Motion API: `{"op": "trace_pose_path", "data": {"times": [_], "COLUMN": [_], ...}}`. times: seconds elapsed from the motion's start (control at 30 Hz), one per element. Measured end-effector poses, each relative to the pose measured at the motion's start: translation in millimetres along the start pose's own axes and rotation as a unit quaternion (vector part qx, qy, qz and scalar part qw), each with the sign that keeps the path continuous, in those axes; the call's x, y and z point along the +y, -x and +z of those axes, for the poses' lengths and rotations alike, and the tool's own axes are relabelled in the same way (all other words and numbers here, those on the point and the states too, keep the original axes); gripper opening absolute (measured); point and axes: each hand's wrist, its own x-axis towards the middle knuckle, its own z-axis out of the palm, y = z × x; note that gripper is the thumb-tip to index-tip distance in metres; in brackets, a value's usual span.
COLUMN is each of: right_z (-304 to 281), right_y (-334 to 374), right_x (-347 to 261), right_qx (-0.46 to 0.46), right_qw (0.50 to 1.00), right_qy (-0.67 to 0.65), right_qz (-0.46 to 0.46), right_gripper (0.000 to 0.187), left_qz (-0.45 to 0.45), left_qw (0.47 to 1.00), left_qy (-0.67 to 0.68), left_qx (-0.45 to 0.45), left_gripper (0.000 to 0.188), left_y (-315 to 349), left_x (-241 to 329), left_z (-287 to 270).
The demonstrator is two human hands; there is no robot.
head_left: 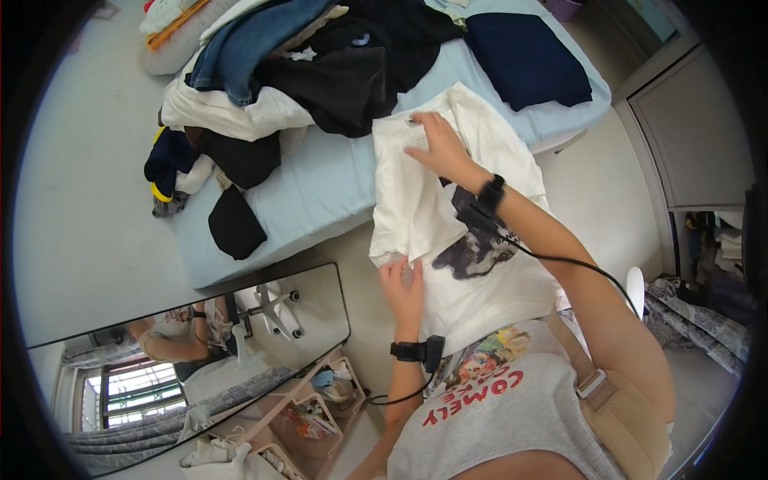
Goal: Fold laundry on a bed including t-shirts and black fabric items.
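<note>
A white T-shirt (496,300) with a dark printed picture is spread from my lap up onto the edge of the bed, one side of it folded over. My left hand (402,290) pinches the folded part at its near left corner. On the far end of the cloth rests my right hand (448,152), its thumb and fingers apart and touching the white fabric. Black bands with cables sit on both my wrists.
A light blue bed (320,196) carries a heap of dark and white clothes (344,88), blue jeans (240,52) and a folded navy garment (528,60). A black folded piece (237,224) lies near the edge. A mirror (316,308) and a pink storage rack (292,416) stand at lower left.
</note>
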Motion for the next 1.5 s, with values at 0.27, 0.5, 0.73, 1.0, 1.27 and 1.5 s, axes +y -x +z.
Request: {"op": "trace_pose_path", "data": {"times": [0.27,0.5,0.73,1.0,1.27,1.5], "right_z": [-53,-43,-50,-61,-67,-127], "right_y": [113,117,124,126,137,149], "right_x": [2,3,9,17,13,-13], "right_qx": [-0.328,-0.367,-0.339,-0.333,-0.308,-0.389], "right_qw": [0.942,0.920,0.934,0.942,0.950,0.919], "right_qy": [0.065,0.135,0.100,0.037,0.024,0.010], "right_qz": [0.000,-0.019,-0.056,0.001,0.047,0.060], "right_gripper": [0.032,0.017,0.010,0.016,0.009,0.022], "left_qz": [0.143,0.103,0.055,0.083,0.127,0.094], "left_qw": [0.989,0.992,0.989,0.993,0.991,0.977], "left_qy": [0.030,0.058,0.138,0.079,0.021,0.013], "left_qx": [-0.008,-0.032,-0.026,-0.033,-0.044,-0.192], "left_gripper": [0.020,0.022,0.020,0.012,0.009,0.018], "left_y": [-18,-17,-12,-9,-7,20], "left_x": [1,6,1,4,-3,15], "left_z": [5,0,-1,-9,-13,-40]}}
